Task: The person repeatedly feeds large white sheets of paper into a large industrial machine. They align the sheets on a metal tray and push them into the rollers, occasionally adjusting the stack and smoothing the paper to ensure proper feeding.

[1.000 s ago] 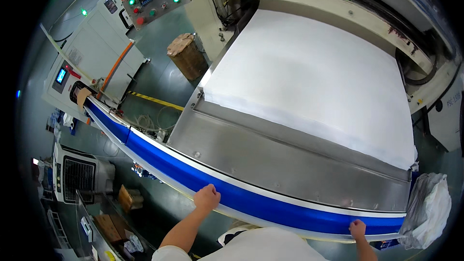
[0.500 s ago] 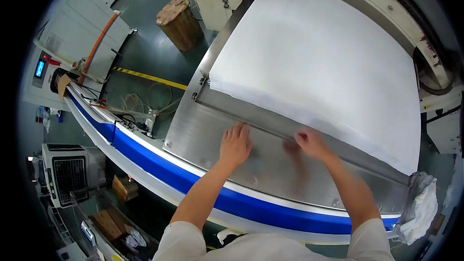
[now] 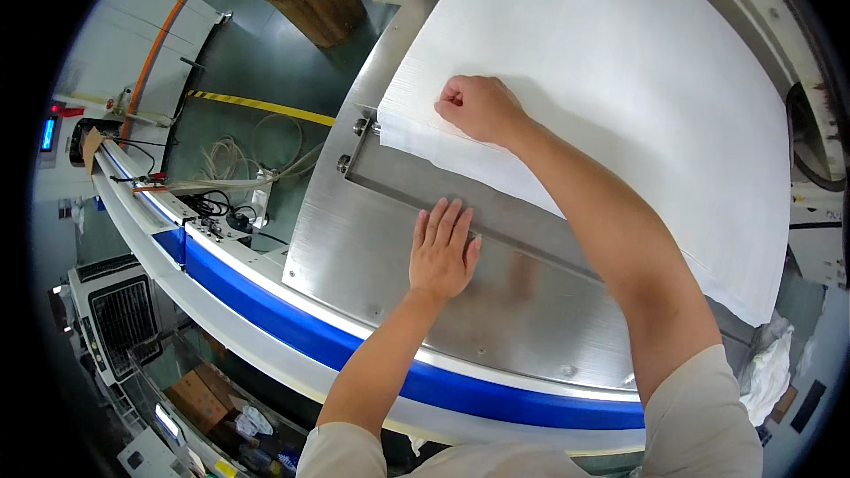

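A large stack of white sheets (image 3: 602,80) lies on the steel table (image 3: 398,252), its near edge looking layered and slightly uneven. Curled into a fist, my right hand (image 3: 481,108) rests on or just over the top sheet, close to the stack's left front corner. No object shows in its fingers. My left hand (image 3: 441,252) lies open with fingers spread on the bare steel, just in front of the recessed metal strip (image 3: 434,181) along the stack's near edge.
A blue and white rail (image 3: 292,314) curves along the table's front. Bolts (image 3: 344,163) stick up at the recess's left end. Beyond the table's left side are loose hoses (image 3: 232,158) and a wooden stump (image 3: 317,4). A crumpled plastic bag (image 3: 768,367) hangs at the right corner.
My right hand has moved from the steel near the recess, up and left onto the white sheets. My left hand stays on the steel, its fingers now more spread. The view has shifted slightly.
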